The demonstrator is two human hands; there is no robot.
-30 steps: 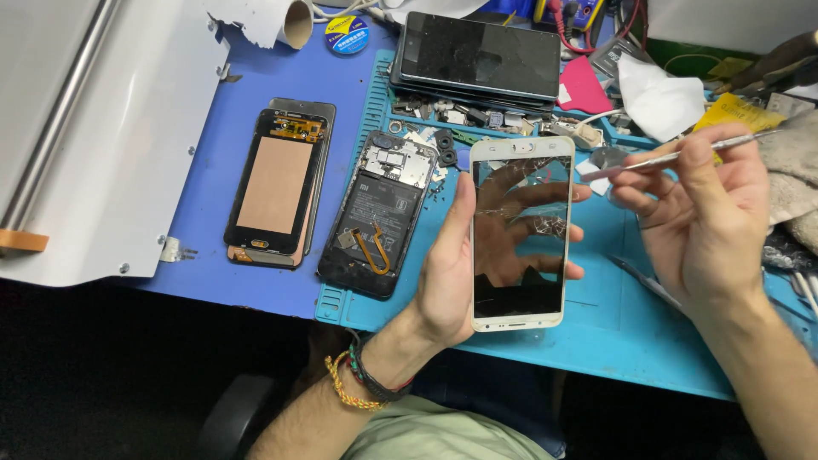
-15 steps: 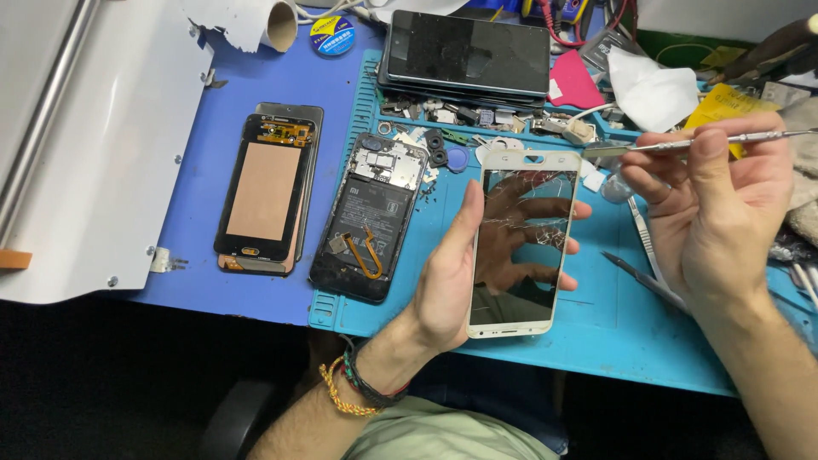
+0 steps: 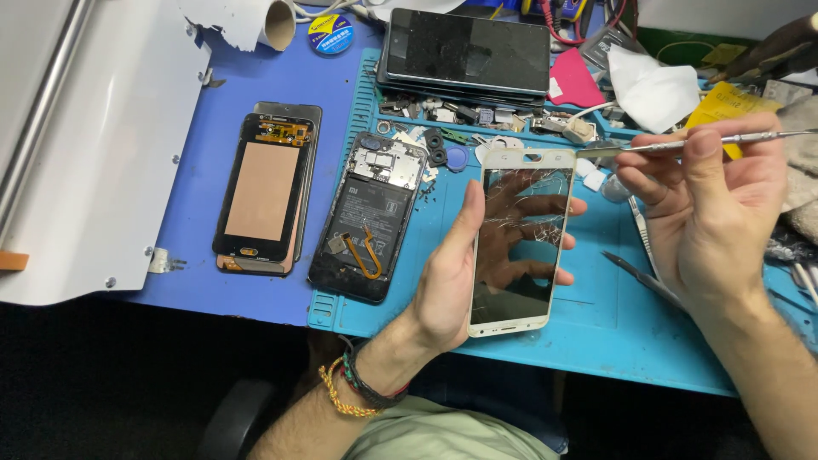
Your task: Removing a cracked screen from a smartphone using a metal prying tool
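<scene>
My left hand [image 3: 452, 281] grips a cracked white-framed glass phone front panel [image 3: 520, 238], thumb along its left edge and fingers spread behind it; I can see them through the glass. The panel is held up off the blue silicone work mat [image 3: 596, 315], over its middle, tilted toward me. It is already free of any phone body: nothing is attached behind it, and cracks run across its upper half.

My right hand [image 3: 707, 213] is closed in a pinch on a thin metal pointed tool [image 3: 682, 145], held level, its tip at the panel's upper right corner. Whether the tip actually touches the frame I cannot tell.

To the left on the mat lies an opened black phone body with exposed battery and an orange flex cable [image 3: 366, 217], lying apart from the panel I hold. Further left, on the blue desk surface, a black display assembly with a copper-coloured back [image 3: 264, 192] lies face down. A stack of dark flat screens [image 3: 464, 51] sits at the far edge, with small loose parts scattered before it.

My judgement: disassembly is well advanced; work on the loose panel itself is under way, and reassembly has not begun.
</scene>
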